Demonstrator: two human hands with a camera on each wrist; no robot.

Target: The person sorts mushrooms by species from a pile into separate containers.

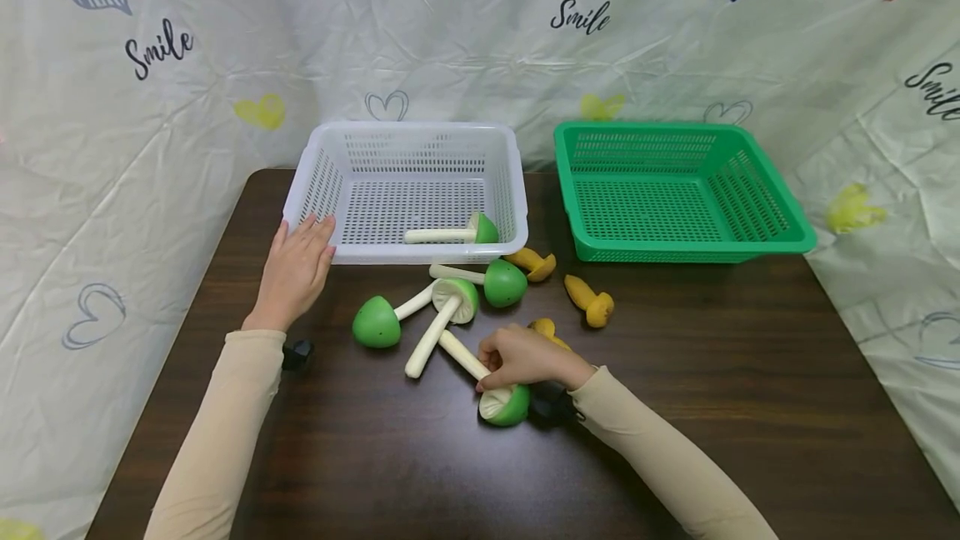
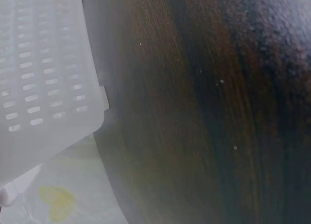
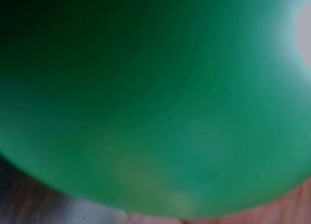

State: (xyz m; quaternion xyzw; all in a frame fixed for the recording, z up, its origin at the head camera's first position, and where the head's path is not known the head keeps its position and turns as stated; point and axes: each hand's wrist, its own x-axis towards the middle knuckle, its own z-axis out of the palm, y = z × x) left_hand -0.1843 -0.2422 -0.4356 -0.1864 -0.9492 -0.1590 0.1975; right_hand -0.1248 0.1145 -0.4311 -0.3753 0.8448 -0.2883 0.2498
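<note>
My right hand (image 1: pixel 525 355) grips the pale stem of a green-capped mushroom (image 1: pixel 506 407) close under its cap, low over the table. That green cap (image 3: pixel 194 112) fills nearly all of the right wrist view, blurred. Fingers of my left hand (image 1: pixel 295 269) lie fairly straight on the front left corner of the white basket (image 1: pixel 427 254). Inside that basket lies one green-capped mushroom (image 1: pixel 450 235). Left of my right hand, more green-capped mushrooms lie crossed: one at left (image 1: pixel 377 322), one with its pale underside up (image 1: pixel 435 336), and one against the basket's front (image 1: pixel 506 283).
A green basket (image 1: pixel 693 247) stands at the back right. Three yellow-brown mushrooms lie near it: one by the white basket (image 1: pixel 532 263), one below the green basket (image 1: pixel 590 301), and one partly behind my right hand (image 1: pixel 547 329). The dark wooden table (image 1: pixel 360 457) meets a patterned white sheet (image 1: pixel 480 73).
</note>
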